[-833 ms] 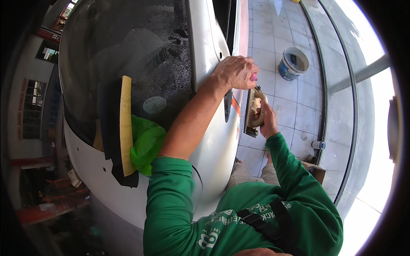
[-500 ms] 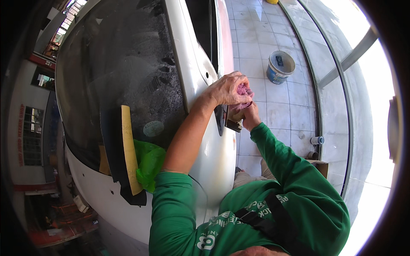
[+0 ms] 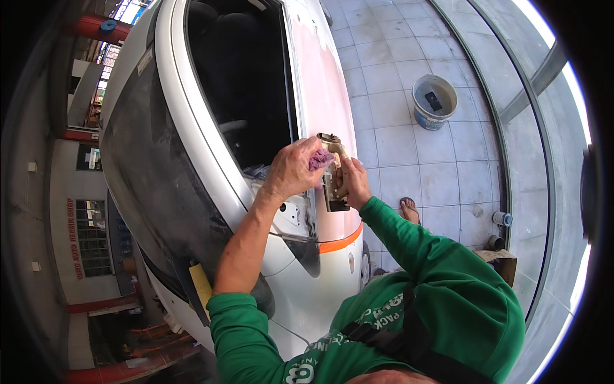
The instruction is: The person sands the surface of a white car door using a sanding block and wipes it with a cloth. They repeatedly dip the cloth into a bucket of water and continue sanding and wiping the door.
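Note:
My left hand (image 3: 293, 169) is closed round a crumpled purple cloth (image 3: 320, 159), pressing it against a small beige and dark car part (image 3: 336, 203). The part has a narrow, frame-like shape; its exact kind is not clear. On its other side, my right hand (image 3: 355, 182) grips it, thumb up. Both hands are over the pinkish, sanded-looking door (image 3: 320, 83) of a white car, just below its open side window (image 3: 240, 70). Part of the cloth is hidden in my left fingers.
A strip of orange tape (image 3: 341, 242) crosses the body panel. On the tiled floor to the right stands a bucket (image 3: 433, 120) with a dark block inside. Near the glass wall are a can (image 3: 503, 219) and a cardboard box (image 3: 505, 269). A yellow strip (image 3: 201, 286) lies by the windscreen.
My view has shifted along the car, bringing the side window and pink door into sight. The part, held lower behind the left hand before, now shows more fully. The green bag has left view.

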`<state>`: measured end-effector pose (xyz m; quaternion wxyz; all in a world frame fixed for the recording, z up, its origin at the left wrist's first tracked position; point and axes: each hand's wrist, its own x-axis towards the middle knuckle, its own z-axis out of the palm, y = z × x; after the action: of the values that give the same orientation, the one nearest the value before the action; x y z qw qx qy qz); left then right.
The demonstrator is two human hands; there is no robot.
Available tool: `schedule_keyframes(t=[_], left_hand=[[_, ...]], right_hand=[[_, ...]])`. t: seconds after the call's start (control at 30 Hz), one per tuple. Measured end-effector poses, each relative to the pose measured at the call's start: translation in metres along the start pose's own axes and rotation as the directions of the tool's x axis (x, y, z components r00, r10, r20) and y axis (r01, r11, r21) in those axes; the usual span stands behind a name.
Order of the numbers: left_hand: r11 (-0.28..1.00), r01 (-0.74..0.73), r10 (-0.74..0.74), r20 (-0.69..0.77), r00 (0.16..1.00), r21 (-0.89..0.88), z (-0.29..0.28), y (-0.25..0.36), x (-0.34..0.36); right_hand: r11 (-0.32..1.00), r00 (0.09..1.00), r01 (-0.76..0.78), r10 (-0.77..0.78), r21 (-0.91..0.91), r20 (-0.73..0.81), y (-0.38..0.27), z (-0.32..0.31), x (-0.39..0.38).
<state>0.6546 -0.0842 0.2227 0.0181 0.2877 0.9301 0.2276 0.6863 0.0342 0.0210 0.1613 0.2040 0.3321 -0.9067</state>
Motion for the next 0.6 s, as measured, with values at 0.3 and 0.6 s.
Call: schedule_keyframes(t=[0.3, 0.6], left_hand=[[0.983, -0.104, 0.092, 0.08, 0.993, 0.151, -0.142, -0.043, 0.182], [0.975, -0.102, 0.076, 0.134, 0.988, 0.199, -0.201, -0.086, 0.218]], right_hand=[[0.993, 0.995, 0.094, -0.091, -0.07, 0.033, -0.028, 0.021, 0.121], [0.911, 0.921, 0.368, -0.328, -0.187, 0.211, -0.144, 0.1, 0.321]])
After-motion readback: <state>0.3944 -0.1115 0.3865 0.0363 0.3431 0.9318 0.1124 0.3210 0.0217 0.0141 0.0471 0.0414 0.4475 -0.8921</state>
